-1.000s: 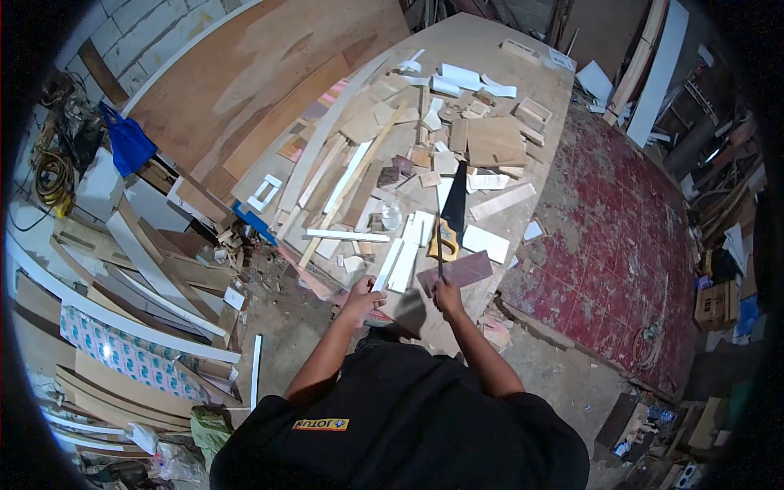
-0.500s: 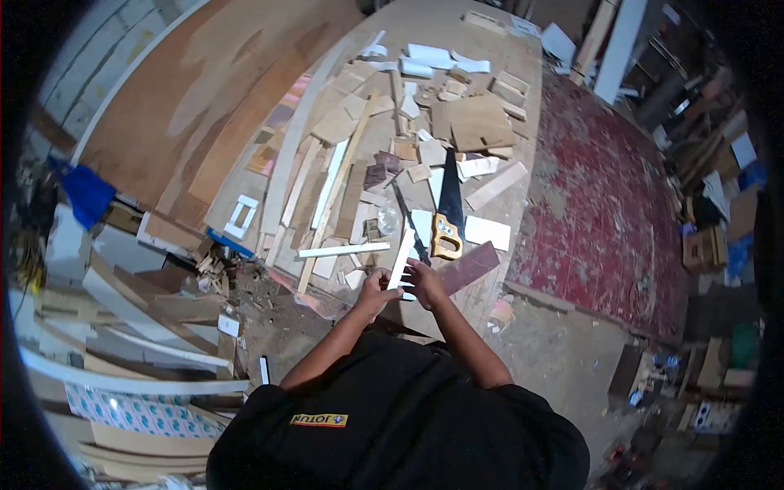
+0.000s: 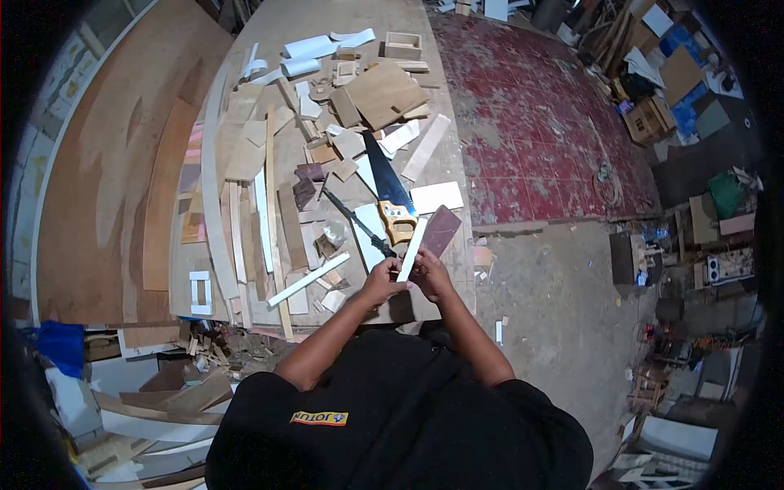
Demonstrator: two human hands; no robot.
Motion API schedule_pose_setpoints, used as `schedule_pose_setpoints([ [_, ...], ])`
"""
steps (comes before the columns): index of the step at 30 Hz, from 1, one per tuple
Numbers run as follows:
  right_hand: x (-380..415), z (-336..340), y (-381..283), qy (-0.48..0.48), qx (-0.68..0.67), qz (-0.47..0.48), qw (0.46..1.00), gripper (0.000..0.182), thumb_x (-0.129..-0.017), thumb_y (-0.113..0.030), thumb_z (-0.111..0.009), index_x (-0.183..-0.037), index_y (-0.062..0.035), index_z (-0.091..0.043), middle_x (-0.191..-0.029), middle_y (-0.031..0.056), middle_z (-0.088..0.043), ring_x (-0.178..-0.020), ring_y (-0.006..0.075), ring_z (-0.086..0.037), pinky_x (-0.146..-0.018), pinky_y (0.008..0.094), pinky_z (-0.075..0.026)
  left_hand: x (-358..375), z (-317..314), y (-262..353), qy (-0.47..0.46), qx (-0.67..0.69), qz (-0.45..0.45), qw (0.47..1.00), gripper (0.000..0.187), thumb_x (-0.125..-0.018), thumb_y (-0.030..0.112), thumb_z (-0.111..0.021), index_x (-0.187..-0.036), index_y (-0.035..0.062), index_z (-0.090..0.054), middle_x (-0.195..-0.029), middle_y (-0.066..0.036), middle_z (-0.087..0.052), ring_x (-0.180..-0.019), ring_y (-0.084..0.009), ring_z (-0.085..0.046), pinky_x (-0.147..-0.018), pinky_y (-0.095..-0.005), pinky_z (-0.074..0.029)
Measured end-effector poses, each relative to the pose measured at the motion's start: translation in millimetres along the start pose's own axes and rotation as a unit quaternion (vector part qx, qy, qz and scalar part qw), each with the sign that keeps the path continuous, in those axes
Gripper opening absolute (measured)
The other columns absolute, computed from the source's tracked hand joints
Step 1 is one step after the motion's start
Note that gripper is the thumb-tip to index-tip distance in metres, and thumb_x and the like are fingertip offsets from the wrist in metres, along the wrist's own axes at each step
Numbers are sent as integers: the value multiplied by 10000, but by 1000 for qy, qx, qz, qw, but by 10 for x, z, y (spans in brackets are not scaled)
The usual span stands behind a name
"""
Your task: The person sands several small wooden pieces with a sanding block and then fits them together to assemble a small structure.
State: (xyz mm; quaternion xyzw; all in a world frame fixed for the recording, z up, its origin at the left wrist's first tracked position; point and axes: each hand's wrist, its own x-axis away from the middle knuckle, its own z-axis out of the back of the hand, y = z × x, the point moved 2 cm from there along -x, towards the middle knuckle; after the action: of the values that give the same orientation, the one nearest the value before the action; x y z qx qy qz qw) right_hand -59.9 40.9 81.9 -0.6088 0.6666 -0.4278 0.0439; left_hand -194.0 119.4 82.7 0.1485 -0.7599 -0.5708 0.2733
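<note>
Close to my body, at the near edge of the workbench, I hold a narrow white wooden strip (image 3: 414,247) tilted upward. My left hand (image 3: 383,282) is closed on its lower end, the thumb lying across it. From the other side, the bent fingers of my right hand (image 3: 432,276) grip the same strip; some fingertips are hidden behind it. Just beyond the strip lies a handsaw with a yellow wooden handle (image 3: 398,221) and a dark blade (image 3: 384,173). A dark reddish board (image 3: 442,231) rests by my right hand. Left of my hands lies another white strip (image 3: 309,280).
Offcuts, long wooden slats (image 3: 272,204) and a plywood piece (image 3: 380,94) litter the workbench (image 3: 327,16). A large wooden panel (image 3: 114,163) stands along the left. To the right are a red worn floor area (image 3: 539,122) and stacked clutter. A white frame (image 3: 200,292) lies near the left corner.
My view has turned, so the bench appears shifted left and more upright. The white strip stays in both hands; my right fingers, spread along it before, are now more bent around it.
</note>
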Motion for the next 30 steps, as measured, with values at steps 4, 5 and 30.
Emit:
schedule_pose_setpoints([
  [4, 79, 86, -92, 31, 3, 21, 999, 310, -946, -147, -460, -1235, -36, -474, -1149, 152, -622, -1017, 262, -624, -885, 407, -508, -136, -16, -142, -26, -50, 10, 998, 364, -713, 38, -803, -934, 60, -514, -865, 1, -567, -772, -67, -561, -691, -228, -480],
  [5, 103, 84, -141, 36, -3, 26, 999, 307, -951, -148, -448, -1235, -34, -476, -1150, 154, -623, -1016, 265, -625, -889, 411, -507, -162, -21, -170, -27, -74, 32, 996, 359, -719, 22, -798, -938, 59, -515, -901, -11, -585, -809, -78, -583, -725, -233, -495],
  [30, -156, 786, -270, 133, 133, -24, 982, 119, -918, -182, -438, -940, -83, -500, -784, 66, -540, -685, 207, -583, -598, 370, -506, -643, -325, -409, -12, -372, 112, 921, 565, -815, 262, -614, -1232, -49, -393, -1009, -335, -610, -967, -466, -606, -856, -477, -487],
])
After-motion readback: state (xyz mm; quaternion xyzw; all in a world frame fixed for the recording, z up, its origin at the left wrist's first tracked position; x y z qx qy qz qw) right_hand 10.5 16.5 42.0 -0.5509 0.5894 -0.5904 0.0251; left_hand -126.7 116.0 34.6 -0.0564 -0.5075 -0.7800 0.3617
